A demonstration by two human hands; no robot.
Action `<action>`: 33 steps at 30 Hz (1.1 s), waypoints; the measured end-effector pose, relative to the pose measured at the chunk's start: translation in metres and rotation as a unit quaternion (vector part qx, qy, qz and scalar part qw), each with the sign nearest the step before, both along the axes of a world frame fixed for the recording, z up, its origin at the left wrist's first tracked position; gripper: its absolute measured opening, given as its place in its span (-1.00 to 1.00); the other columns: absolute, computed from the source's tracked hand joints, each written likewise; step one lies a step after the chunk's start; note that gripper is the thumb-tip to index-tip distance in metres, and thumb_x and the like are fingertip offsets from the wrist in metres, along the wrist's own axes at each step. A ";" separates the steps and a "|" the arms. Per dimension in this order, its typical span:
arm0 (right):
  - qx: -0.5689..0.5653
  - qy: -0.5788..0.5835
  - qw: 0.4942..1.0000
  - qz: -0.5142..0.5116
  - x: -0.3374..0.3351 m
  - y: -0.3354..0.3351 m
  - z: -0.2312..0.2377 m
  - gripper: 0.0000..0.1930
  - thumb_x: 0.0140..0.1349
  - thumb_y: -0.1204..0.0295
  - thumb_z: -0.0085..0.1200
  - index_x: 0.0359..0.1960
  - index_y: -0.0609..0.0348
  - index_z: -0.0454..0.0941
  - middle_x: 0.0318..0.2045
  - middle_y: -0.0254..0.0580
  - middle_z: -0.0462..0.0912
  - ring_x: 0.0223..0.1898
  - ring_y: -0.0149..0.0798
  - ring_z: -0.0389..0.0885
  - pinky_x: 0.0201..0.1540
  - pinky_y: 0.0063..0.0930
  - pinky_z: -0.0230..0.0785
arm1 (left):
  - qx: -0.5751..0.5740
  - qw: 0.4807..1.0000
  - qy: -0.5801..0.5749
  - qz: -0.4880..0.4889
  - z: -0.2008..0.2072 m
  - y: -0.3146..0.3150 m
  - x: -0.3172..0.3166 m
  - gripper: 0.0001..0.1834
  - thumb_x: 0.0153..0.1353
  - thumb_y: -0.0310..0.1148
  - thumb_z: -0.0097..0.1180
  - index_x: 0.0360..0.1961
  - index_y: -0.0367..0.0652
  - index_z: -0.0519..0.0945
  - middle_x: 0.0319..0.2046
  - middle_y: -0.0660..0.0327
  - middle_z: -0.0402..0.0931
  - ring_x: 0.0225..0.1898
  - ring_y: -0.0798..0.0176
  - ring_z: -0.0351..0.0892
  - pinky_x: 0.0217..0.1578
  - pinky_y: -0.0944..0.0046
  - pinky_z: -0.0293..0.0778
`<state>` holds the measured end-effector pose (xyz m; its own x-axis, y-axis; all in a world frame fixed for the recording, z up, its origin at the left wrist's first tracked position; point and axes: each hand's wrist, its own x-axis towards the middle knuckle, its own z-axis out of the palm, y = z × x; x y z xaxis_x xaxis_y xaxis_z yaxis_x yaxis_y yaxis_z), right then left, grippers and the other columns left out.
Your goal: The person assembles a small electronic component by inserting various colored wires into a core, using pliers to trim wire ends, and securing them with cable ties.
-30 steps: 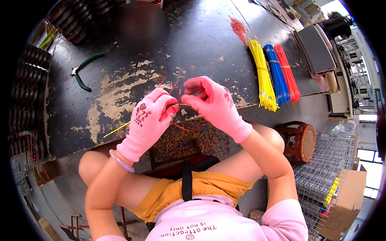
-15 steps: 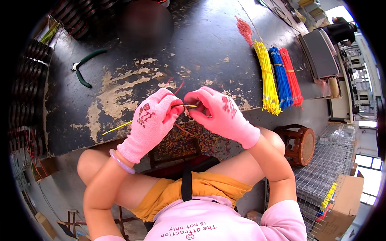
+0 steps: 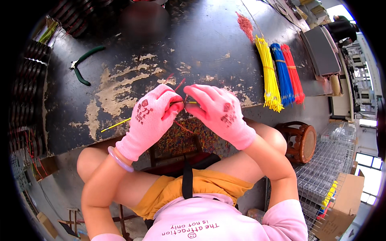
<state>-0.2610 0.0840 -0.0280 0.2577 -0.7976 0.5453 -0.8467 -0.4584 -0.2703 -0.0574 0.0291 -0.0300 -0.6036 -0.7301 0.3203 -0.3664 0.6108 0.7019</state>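
Note:
My left hand (image 3: 150,116), in a pink glove, pinches a thin yellow wire (image 3: 116,125), whose free length sticks out to the left over the table edge. Thin red wires (image 3: 180,84) stick out above the same fingers, and another red strand hangs below them. Close beside it, my right hand (image 3: 221,112), also gloved in pink, has its thumb and fingertips closed around the yellow wire's other end. A small dark piece sits between the two sets of fingertips, mostly hidden by them.
Green-handled pliers (image 3: 85,65) lie on the worn black table (image 3: 132,40). Bundles of yellow (image 3: 268,76), blue (image 3: 282,74) and red wires (image 3: 293,74) lie at the right, near small red pieces (image 3: 245,26). Dark stacked parts stand left. A wooden stool (image 3: 297,142) is at right.
My right hand has turned slightly, its fingers extending further over the wire end and drawing closer to the left fingertips. The left hand keeps its pinch, shifted a little.

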 end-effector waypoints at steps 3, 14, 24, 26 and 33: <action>0.439 -0.384 0.812 0.021 -0.008 -0.004 -0.004 -0.80 0.38 0.27 0.19 -0.11 0.11 0.63 -0.31 -0.33 0.71 -0.44 -0.39 0.65 -0.31 -0.46 0.51 | 0.002 1.000 0.004 -0.002 0.000 0.001 0.000 -0.90 0.17 -0.50 0.27 -0.27 -0.18 0.66 -0.26 0.12 0.57 -0.26 -0.03 0.64 -0.28 0.09 0.55; 0.391 -0.257 0.884 0.021 -0.003 -0.004 0.012 -0.72 0.46 0.25 0.06 -0.22 0.25 0.62 -0.42 -0.33 0.69 -0.41 -0.44 0.63 -0.34 -0.47 0.47 | -0.002 1.000 0.008 -0.003 -0.001 0.001 0.000 -0.88 0.16 -0.50 0.28 -0.26 -0.19 0.66 -0.26 0.12 0.58 -0.27 -0.04 0.64 -0.28 0.09 0.56; 0.051 -0.031 0.998 0.008 -0.006 0.004 0.008 -0.77 0.20 0.26 0.38 -0.27 0.06 0.60 -0.41 -0.28 0.63 -0.43 -0.21 0.67 -0.34 -0.31 0.51 | 0.017 1.000 -0.007 0.002 0.001 0.001 0.001 -0.92 0.18 -0.48 0.27 -0.29 -0.18 0.65 -0.27 0.14 0.57 -0.22 -0.03 0.63 -0.24 0.08 0.54; 0.219 -0.156 0.963 -0.030 -0.006 0.012 0.010 -0.78 0.22 0.30 0.35 -0.18 0.07 0.64 -0.38 -0.22 0.65 -0.41 -0.17 0.68 -0.32 -0.31 0.53 | 0.010 1.000 -0.003 0.001 0.001 0.001 0.001 -0.93 0.19 -0.47 0.26 -0.29 -0.17 0.64 -0.28 0.14 0.57 -0.22 -0.03 0.63 -0.22 0.08 0.54; 0.112 -0.006 0.992 -0.061 -0.026 0.013 -0.002 -0.71 0.25 0.40 0.22 0.01 0.09 0.64 0.10 -0.18 0.64 0.13 -0.03 0.60 0.14 -0.11 0.47 | 0.014 1.000 0.005 -0.003 -0.004 0.004 -0.001 -0.94 0.21 -0.47 0.24 -0.29 -0.17 0.64 -0.29 0.14 0.57 -0.21 -0.02 0.63 -0.20 0.09 0.54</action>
